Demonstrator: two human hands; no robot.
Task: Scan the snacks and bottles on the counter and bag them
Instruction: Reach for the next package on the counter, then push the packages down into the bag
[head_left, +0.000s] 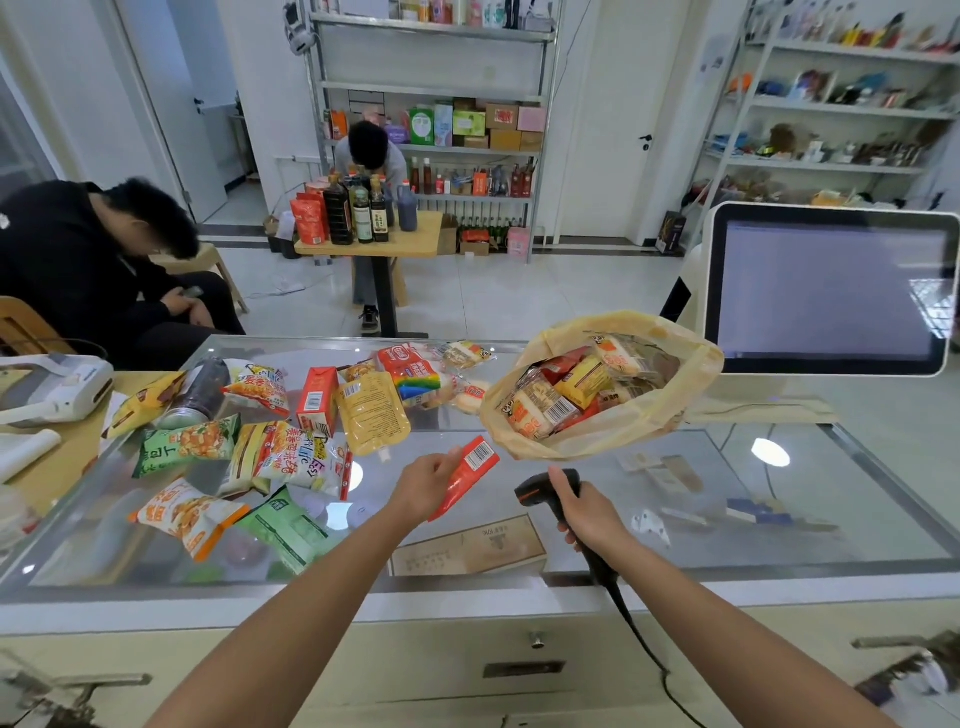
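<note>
While colourful snack packets (270, 452) crowd the left of the glass counter (779, 519), the left hand (426, 486) pinches a red barcoded sachet (470, 473) above it, and the right hand (589, 514) grips a black scanner (543, 491). A beige plastic bag (597, 441) sits beyond, with stocked shelves (431, 85) behind.

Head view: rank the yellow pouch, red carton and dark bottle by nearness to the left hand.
1. Yellow pouch, just beyond the left hand.
2. Red carton, left of the pouch.
3. Dark bottle, far left on the counter.
</note>
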